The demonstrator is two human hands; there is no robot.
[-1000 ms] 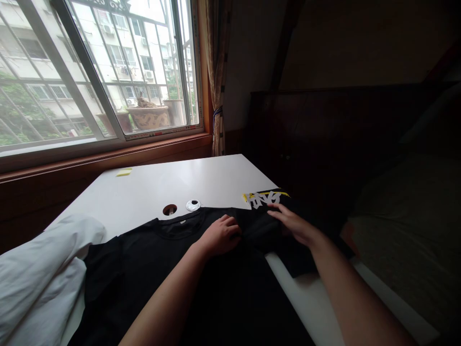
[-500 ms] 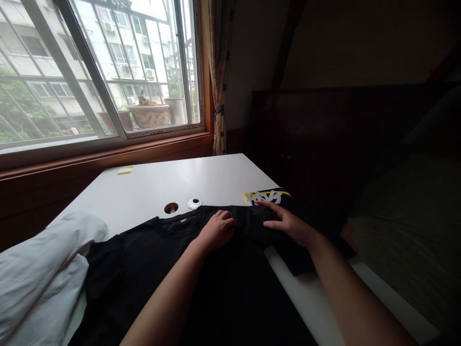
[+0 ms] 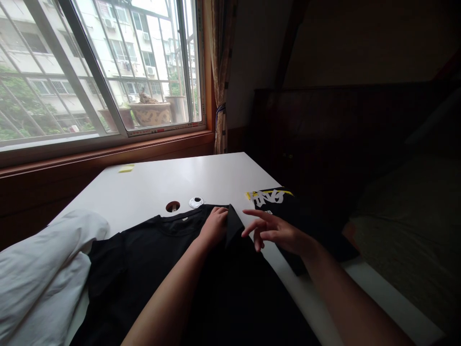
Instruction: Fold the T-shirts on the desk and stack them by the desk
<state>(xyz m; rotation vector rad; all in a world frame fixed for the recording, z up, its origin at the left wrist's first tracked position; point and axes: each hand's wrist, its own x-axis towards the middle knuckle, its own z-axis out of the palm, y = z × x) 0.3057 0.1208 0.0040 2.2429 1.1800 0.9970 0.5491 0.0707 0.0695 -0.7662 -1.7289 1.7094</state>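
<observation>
A black T-shirt (image 3: 151,259) lies spread on the white table, its collar with a small pale label toward the window. My left hand (image 3: 215,225) rests at the shoulder to the right of the collar, fingers curled on the cloth; the fingertips are partly hidden. Beside it the sleeve cloth (image 3: 235,226) is folded inward over the shirt in a pointed flap. Just right of that flap, my right hand (image 3: 279,233) hovers with its fingers spread and nothing in them.
Another black garment (image 3: 288,211) with white and yellow print lies at the table's right edge. White cloth (image 3: 54,259) is heaped on the left. The white table (image 3: 151,185) has a round hole (image 3: 173,206), a round cover (image 3: 196,202) and a yellow note (image 3: 126,168).
The right sleeve, earlier stretched out under my right hand, is now folded inward toward my left hand. My right hand has let go and its fingers have spread.
</observation>
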